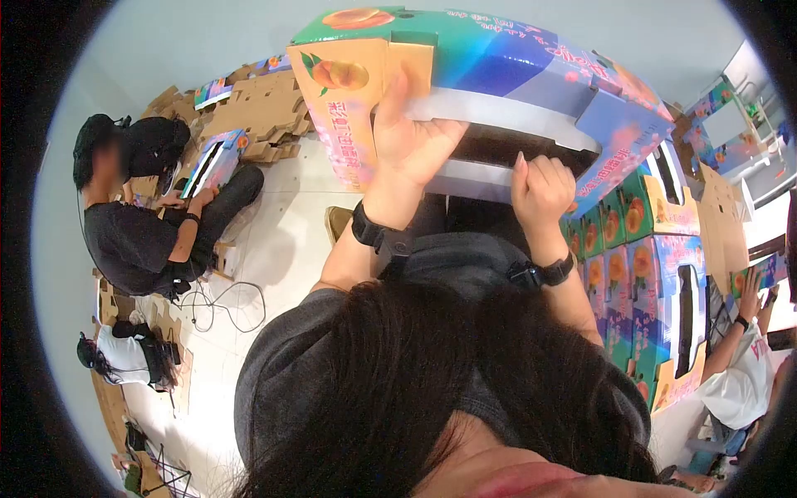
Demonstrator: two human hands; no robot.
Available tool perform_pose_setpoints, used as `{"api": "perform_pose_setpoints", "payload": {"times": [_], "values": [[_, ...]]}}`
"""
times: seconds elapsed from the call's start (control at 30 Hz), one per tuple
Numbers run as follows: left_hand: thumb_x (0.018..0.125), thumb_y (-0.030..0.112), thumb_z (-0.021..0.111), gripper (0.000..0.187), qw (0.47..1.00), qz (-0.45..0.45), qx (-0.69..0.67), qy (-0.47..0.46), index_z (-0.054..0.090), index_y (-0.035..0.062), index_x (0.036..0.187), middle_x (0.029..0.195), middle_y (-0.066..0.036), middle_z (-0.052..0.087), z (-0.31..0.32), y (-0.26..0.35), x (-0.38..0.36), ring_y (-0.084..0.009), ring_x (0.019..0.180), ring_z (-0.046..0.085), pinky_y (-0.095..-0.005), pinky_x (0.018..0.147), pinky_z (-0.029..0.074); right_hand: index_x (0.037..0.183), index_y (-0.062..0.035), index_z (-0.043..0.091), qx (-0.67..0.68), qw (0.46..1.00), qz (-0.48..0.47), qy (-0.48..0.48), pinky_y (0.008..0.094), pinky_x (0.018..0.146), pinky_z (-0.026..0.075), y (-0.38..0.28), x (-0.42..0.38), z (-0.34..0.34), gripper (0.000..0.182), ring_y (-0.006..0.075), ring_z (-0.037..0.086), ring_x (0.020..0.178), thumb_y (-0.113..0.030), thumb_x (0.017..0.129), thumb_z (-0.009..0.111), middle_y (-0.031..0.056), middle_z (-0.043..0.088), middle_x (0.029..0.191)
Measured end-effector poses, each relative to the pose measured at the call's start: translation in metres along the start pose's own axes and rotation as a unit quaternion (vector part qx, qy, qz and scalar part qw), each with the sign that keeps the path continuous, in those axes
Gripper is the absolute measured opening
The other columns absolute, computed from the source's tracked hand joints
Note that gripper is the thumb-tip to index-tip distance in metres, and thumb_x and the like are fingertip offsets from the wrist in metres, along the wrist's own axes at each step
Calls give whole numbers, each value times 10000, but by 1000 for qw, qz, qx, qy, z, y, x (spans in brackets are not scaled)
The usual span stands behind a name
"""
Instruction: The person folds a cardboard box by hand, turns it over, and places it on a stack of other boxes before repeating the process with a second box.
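Note:
A colourful cardboard box [506,70] with peach pictures and a long dark slot is tilted in front of me. My left hand [415,137] is at its left part, thumb up against the orange side panel and the other fingers bent at the white edge beside the slot, partly hidden. Curled into a fist, my right hand [544,191] is at the near edge of the slot, towards the right end; whatever its fingers hold is hidden. Each wrist has a black strap.
Stacked peach boxes [647,290] stand close on my right. A seated person [137,224] at the left handles another box [217,162]. Flattened cardboard [257,108] lies behind. A black cable [220,305] is on the floor. Other people are at the lower left and right.

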State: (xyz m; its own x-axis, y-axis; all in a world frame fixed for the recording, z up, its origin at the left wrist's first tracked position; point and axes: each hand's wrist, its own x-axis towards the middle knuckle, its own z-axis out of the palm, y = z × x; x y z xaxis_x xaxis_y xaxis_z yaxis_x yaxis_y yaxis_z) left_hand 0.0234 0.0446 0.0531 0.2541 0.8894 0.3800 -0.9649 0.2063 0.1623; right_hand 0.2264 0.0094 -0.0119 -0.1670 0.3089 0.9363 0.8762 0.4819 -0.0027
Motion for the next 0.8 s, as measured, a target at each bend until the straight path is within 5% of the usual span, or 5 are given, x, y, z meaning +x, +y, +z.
{"api": "perform_pose_setpoints", "payload": {"times": [0.4, 0.5, 0.63, 0.77, 0.8], "values": [[853, 422, 801, 775, 996, 24, 83, 12, 473, 28, 1435, 1442, -168, 544, -1, -9, -9, -340, 1356, 496, -529, 1196, 331, 685, -67, 601, 26, 999, 13, -33, 389, 584, 418, 6, -1, -9, 194, 267, 550, 635, -87, 816, 743, 65, 570, 694], [850, 409, 807, 749, 997, 15, 68, 15, 493, 37, 1419, 1430, -161, 555, -8, -6, -5, -336, 1353, 499, -532, 1193, 336, 808, -28, 680, 126, 990, 56, 18, 385, 656, 461, 0, 17, -20, 63, 282, 597, 729, -56, 820, 735, 96, 642, 780], [859, 378, 806, 682, 997, 38, 64, 20, 528, 40, 1383, 1407, -157, 574, -11, -4, 0, -330, 1341, 510, -530, 1189, 343, 1070, 20, 736, 245, 951, 165, -92, 376, 896, 503, -4, 41, -52, 228, 280, 669, 981, -64, 858, 739, 144, 738, 1031], [895, 349, 774, 584, 999, 16, 30, -14, 556, 50, 1347, 1366, -138, 598, -12, -3, 1, -313, 1311, 531, -511, 1170, 365, 1312, 74, 616, 627, 650, 397, -164, 374, 1106, 433, 1, 43, -67, 441, 277, 611, 1247, -168, 947, 660, 224, 678, 1267], [919, 330, 750, 520, 999, 5, 17, -29, 573, 62, 1327, 1337, -120, 615, -11, -2, 0, -298, 1288, 546, -498, 1152, 384, 1401, 110, 492, 690, 573, 391, -205, 425, 1173, 376, 8, 42, -66, 570, 327, 508, 1373, -259, 980, 600, 302, 543, 1417]]}}
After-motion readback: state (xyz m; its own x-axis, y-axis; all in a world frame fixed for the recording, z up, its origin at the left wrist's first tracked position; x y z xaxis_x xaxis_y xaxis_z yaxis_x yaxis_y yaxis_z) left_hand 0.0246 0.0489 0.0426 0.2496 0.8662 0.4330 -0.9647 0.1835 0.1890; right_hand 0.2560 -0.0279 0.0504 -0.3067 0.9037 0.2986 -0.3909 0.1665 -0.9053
